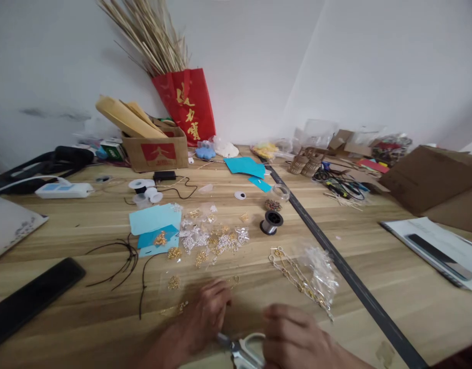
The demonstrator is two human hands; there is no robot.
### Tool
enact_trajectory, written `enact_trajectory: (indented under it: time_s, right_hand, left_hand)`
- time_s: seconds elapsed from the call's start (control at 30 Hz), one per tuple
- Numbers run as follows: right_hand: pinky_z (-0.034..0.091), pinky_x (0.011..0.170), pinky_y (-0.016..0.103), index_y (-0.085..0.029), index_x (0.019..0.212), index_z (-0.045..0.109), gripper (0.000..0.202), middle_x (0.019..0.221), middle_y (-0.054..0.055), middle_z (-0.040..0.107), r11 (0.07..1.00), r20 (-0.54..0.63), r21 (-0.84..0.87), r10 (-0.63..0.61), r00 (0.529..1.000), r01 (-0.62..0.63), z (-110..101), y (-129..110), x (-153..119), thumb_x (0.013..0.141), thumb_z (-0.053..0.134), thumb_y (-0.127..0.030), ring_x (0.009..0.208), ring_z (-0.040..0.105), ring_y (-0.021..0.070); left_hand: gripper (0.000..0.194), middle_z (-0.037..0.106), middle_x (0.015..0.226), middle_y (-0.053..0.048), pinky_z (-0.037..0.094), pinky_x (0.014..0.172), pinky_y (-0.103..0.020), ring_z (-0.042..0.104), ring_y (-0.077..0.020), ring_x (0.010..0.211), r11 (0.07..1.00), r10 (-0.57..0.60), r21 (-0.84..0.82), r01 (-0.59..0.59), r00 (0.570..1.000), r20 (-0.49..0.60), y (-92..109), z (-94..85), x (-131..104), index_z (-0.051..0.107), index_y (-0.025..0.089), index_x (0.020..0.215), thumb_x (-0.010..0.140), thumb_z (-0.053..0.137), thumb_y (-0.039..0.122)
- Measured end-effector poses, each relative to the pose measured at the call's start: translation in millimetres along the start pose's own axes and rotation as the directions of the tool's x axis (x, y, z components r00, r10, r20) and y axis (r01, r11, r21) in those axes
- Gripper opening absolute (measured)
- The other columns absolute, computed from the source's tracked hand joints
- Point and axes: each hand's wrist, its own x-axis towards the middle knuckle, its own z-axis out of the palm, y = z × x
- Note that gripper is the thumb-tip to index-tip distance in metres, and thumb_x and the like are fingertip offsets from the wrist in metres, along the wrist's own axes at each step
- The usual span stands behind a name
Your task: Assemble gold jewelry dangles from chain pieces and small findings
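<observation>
My left hand (212, 305) rests low on the wooden table with its fingers curled together; whatever they pinch is hidden. A small gold ring piece (235, 281) lies just past its fingertips. To the right, my right hand (292, 335) is closed, slightly blurred, its fingers bent inward over something I cannot make out. Between the two hands lies a pair of scissors (247, 351) with pale handles, partly cut off by the lower edge. Left of my left hand are a short gold chain (176, 309) and a little heap of gold findings (174, 282).
Silver and gold findings in small bags (213, 238) fill the middle. Beyond stands a wire spool (272, 222). Chains (297, 277) lie beside clear plastic bags (320, 269) on the right. A black phone (32, 297), dark cords (122, 256) and blue cards (155, 219) occupy the left.
</observation>
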Motion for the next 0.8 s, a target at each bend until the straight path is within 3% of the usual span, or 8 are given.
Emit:
enact_trajectory:
  time_s: [0.07, 0.1, 0.13, 0.23, 0.33, 0.57, 0.8]
  right_hand:
    - [0.047, 0.067, 0.032, -0.018, 0.077, 0.055, 0.023, 0.063, 0.001, 0.055, 0.996, -0.042, -0.012, -0.087, 0.995, 0.087, -1, 15, 34, 0.092, 0.048, -0.034, 0.064, 0.052, 0.0147]
    - [0.043, 0.058, 0.03, -0.018, 0.07, 0.052, 0.032, 0.057, 0.0, 0.05, 0.99, -0.082, -0.036, -0.139, 0.987, 0.136, 1, 21, 47, 0.092, 0.045, -0.04, 0.058, 0.048, 0.0144]
    - [0.038, 0.053, 0.028, -0.018, 0.067, 0.049, 0.032, 0.057, 0.0, 0.049, 0.991, -0.099, -0.065, -0.125, 0.987, 0.119, 4, 26, 57, 0.093, 0.043, -0.036, 0.055, 0.046, 0.0137]
    - [0.033, 0.053, 0.025, -0.017, 0.072, 0.049, 0.028, 0.066, 0.001, 0.054, 0.988, 0.022, -0.13, 0.085, 0.996, -0.082, 17, 37, 69, 0.094, 0.041, -0.033, 0.061, 0.048, 0.0133]
    - [0.031, 0.054, 0.024, -0.017, 0.079, 0.051, 0.018, 0.072, 0.001, 0.056, 0.943, 0.072, -0.176, 0.299, 0.952, -0.283, 29, 51, 65, 0.094, 0.042, -0.023, 0.063, 0.05, 0.012]
    - [0.031, 0.056, 0.022, -0.018, 0.084, 0.055, 0.011, 0.083, 0.002, 0.058, 0.774, 0.052, -0.303, 0.596, 0.802, -0.556, 23, 90, 51, 0.09, 0.047, -0.015, 0.067, 0.056, 0.012]
    - [0.036, 0.059, 0.023, -0.019, 0.103, 0.055, 0.019, 0.101, 0.007, 0.058, 0.658, -0.048, -0.352, 0.697, 0.715, -0.666, 9, 135, 45, 0.085, 0.051, -0.017, 0.076, 0.06, 0.0166]
  left_hand:
    - [0.027, 0.055, 0.065, -0.002, 0.04, 0.059, -0.025, 0.052, -0.0156, 0.064, 0.992, -0.116, -0.043, 0.115, 0.993, -0.018, -4, -5.9, 1, 0.05, 0.018, 0.067, 0.083, 0.033, 0.005]
    - [0.026, 0.056, 0.066, -0.002, 0.041, 0.06, -0.025, 0.053, -0.0158, 0.064, 0.984, -0.166, -0.064, 0.164, 0.985, -0.039, -6, -8.9, 2, 0.05, 0.018, 0.067, 0.085, 0.034, 0.008]
    - [0.025, 0.056, 0.066, -0.002, 0.042, 0.061, -0.026, 0.054, -0.0159, 0.064, 0.974, -0.217, -0.084, 0.21, 0.973, -0.079, -9, -11.5, 2, 0.051, 0.019, 0.068, 0.085, 0.034, 0.011]
    - [0.02, 0.062, 0.076, -0.003, 0.045, 0.065, -0.027, 0.059, -0.0176, 0.072, 0.911, -0.404, -0.178, 0.371, 0.89, -0.212, -20, -16.0, 3, 0.056, 0.019, 0.084, 0.088, 0.036, 0.021]
    - [0.021, 0.064, 0.08, -0.004, 0.045, 0.065, -0.027, 0.06, -0.0183, 0.073, 0.87, -0.491, -0.198, 0.451, 0.824, -0.283, -29, -15.8, 5, 0.057, 0.019, 0.09, 0.089, 0.041, 0.032]
    - [0.03, 0.057, 0.063, 0.0, 0.041, 0.06, -0.025, 0.053, -0.0156, 0.06, 0.909, -0.415, -0.074, 0.41, 0.883, -0.219, -32, -12.6, 7, 0.055, 0.018, 0.066, 0.087, 0.043, 0.036]
    - [0.033, 0.053, 0.058, 0.002, 0.038, 0.056, -0.023, 0.051, -0.0142, 0.057, 0.871, -0.488, -0.149, 0.468, 0.859, -0.156, -37, -9.5, 7, 0.052, 0.018, 0.064, 0.086, 0.043, 0.04]
